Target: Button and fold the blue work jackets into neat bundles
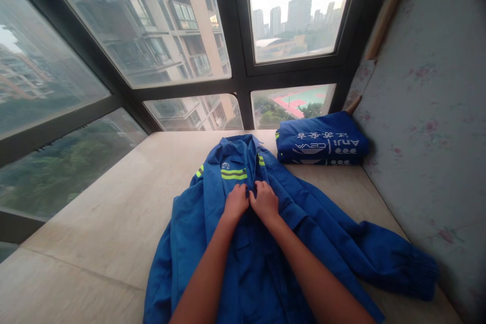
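Observation:
A blue work jacket [212,233] with yellow-green reflective stripes lies spread on the window ledge, its collar toward the window. One sleeve stretches out to the right and ends in a gathered cuff. At the middle of the jacket's front, just below the chest stripe, my left hand [237,200] has its fingers closed on the cloth. Close beside it, my right hand [265,199] pinches the other side of the front opening. The fingertips of both hands are partly hidden in the folds.
A folded stack of blue clothing [322,139] with white printing sits at the back right, against the floral wall [425,126]. Dark window frames [238,81] border the pale stone ledge [94,223] at the back and left.

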### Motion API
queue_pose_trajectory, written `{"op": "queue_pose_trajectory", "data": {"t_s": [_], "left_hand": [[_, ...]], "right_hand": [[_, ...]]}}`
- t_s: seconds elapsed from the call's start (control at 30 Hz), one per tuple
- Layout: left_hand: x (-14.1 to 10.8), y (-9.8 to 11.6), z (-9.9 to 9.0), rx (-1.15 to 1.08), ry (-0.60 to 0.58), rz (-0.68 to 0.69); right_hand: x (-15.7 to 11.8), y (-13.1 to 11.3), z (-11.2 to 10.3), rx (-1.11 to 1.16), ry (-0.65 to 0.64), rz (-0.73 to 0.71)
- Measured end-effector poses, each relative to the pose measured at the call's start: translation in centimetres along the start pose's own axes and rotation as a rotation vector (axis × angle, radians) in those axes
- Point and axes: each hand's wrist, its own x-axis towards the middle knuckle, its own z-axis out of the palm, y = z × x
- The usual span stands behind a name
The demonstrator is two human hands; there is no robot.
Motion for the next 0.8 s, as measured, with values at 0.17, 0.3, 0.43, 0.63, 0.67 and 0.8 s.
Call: {"op": "queue_pose_trajectory", "data": {"t_s": [0.17,0.3,0.43,0.63,0.67,0.8], "left_hand": [[1.0,-1.4,1.2,0.016,-0.107,-0.029],[0.5,-1.8,1.1,-0.008,-0.085,-0.028],[0.3,-1.9,0.7,-0.056,-0.054,-0.015],[0.7,-2.3,0.1,-0.171,-0.041,-0.028],[0.8,-2.3,0.1,-0.199,-0.031,-0.039],[1.5,-2.2,-0.3,-0.346,0.022,-0.106]], "right_hand": [[0.6,1.2,1.8,0.009,0.012,-0.007],[0.4,1.6,2.2,0.017,0.030,-0.032],[0.5,1.6,2.4,0.018,0.045,-0.042],[0.6,2.2,2.7,0.132,0.110,-0.066],[0.6,2.3,2.6,0.158,0.128,-0.091],[0.1,2.1,2.4,0.140,0.107,-0.253]]}}
